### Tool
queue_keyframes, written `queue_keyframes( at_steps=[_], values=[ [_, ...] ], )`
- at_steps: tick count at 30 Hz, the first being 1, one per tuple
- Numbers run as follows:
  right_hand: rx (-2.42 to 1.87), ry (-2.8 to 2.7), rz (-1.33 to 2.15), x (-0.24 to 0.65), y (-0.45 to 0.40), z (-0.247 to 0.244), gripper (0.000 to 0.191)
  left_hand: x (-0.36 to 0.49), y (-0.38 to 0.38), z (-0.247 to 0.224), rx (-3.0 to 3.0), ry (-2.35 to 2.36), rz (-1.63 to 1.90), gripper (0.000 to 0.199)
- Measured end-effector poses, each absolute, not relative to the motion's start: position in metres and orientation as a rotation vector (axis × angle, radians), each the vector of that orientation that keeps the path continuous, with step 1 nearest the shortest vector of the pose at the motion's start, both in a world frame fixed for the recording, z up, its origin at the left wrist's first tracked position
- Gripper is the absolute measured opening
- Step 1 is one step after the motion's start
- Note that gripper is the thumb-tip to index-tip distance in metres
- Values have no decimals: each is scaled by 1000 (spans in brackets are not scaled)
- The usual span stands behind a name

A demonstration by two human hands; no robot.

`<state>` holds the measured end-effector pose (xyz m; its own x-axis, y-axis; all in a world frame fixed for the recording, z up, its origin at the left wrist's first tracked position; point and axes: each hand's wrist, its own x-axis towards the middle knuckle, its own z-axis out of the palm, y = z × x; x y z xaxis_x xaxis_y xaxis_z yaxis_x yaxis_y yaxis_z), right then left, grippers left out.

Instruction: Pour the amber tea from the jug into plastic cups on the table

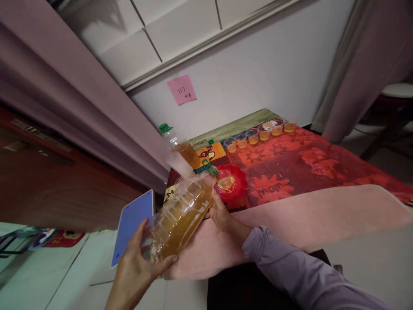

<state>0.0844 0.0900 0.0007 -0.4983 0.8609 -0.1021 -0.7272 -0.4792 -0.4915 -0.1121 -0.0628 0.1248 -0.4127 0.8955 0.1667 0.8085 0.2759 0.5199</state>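
My left hand (140, 254) is wrapped round the base of a large clear plastic bottle (183, 215) of yellow-brown liquid. My right hand (221, 211) holds the same bottle near its neck. The bottle lies tilted, its neck toward a clear plastic cup (225, 178) in a red scalloped dish (240, 183). Whether liquid is flowing is too small to tell. Behind the held bottle are a stack of clear cups (180, 165) and a second bottle (185, 150) with a green cap, upright.
Several small cups (253, 137) with yellow liquid stand in a row along the back of the red patterned table (280, 172). A pink cloth (290, 215) covers the front edge. A blue board (134, 228) is at the left.
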Motion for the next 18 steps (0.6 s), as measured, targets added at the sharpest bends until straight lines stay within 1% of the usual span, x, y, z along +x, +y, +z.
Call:
queue_keyframes(
  at_steps=[18],
  values=[
    [-415,-498,2047,82,91,-2,77,-109,-60,130,1594,2399,789,136]
  ],
)
